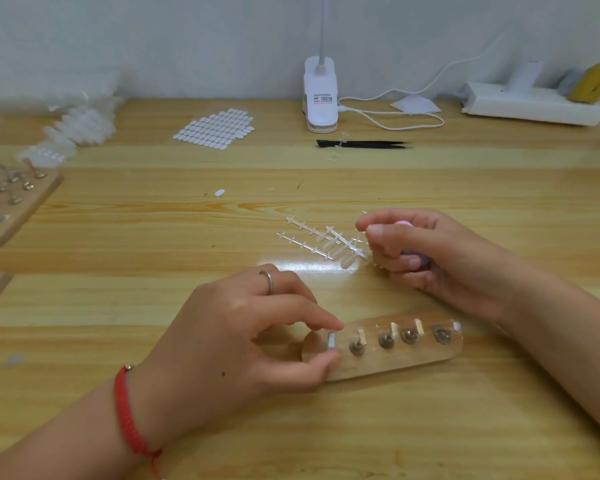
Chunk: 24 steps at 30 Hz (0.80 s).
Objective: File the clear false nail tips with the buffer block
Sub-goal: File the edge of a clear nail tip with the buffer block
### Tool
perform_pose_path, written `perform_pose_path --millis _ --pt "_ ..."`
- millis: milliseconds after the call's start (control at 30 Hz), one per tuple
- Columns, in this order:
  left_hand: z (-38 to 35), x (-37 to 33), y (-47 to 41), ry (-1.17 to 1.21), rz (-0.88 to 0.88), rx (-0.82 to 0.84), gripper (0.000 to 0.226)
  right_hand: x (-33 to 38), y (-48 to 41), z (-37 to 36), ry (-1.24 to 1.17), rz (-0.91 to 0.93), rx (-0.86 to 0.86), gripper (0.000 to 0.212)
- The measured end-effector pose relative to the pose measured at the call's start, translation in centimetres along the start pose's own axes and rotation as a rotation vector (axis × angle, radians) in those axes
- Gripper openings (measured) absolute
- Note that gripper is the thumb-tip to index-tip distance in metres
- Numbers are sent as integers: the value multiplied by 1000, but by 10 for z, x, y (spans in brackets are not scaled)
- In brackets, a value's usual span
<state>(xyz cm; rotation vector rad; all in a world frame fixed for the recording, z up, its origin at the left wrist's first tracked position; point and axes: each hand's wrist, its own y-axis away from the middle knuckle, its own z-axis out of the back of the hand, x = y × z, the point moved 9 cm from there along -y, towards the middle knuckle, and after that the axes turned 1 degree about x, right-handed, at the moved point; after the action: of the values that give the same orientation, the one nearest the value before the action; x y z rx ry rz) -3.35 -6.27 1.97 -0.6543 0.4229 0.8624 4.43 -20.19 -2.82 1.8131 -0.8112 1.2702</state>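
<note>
A small wooden holder board with a row of metal stands lies near the table's front. My left hand rests at its left end, thumb and forefinger pinching the leftmost stand's clear strip. My right hand hovers behind the board, closed around a pink and lilac buffer block that is mostly hidden by the fingers. Its fingertips also touch a strip of clear false nail tips lying on the table, still joined to their plastic sprues.
Black tweezers and a white clip lamp with its cord stand at the back. A sheet of adhesive tabs lies back centre. Bags of nail tips and more wooden holder boards fill the left side. A white power strip sits back right.
</note>
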Motion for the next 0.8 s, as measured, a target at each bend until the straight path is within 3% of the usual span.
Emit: perform_pose_path --millis 167,233,300,400,467,567,667,800 --pt "-10 4 3 -71 34 120 68 7 4 6 -227 12 -34 9" --pt "-15 6 4 -111 42 146 74 15 6 16 -248 71 -124 4" --pt "-15 6 4 -124 34 134 71 25 10 28 -22 156 -273 1" --pt "-14 8 3 -109 34 125 70 46 20 28 767 340 -470 6" --pt "-14 10 3 -108 35 130 70 44 21 18 1128 318 -471 22" --pt "-15 11 5 -77 53 144 78 45 22 19 1248 218 -497 38" --pt "-7 11 5 45 79 98 84 44 20 12 1352 187 -501 39" --pt "10 19 -2 224 119 -20 61 37 15 11 1336 161 -504 30"
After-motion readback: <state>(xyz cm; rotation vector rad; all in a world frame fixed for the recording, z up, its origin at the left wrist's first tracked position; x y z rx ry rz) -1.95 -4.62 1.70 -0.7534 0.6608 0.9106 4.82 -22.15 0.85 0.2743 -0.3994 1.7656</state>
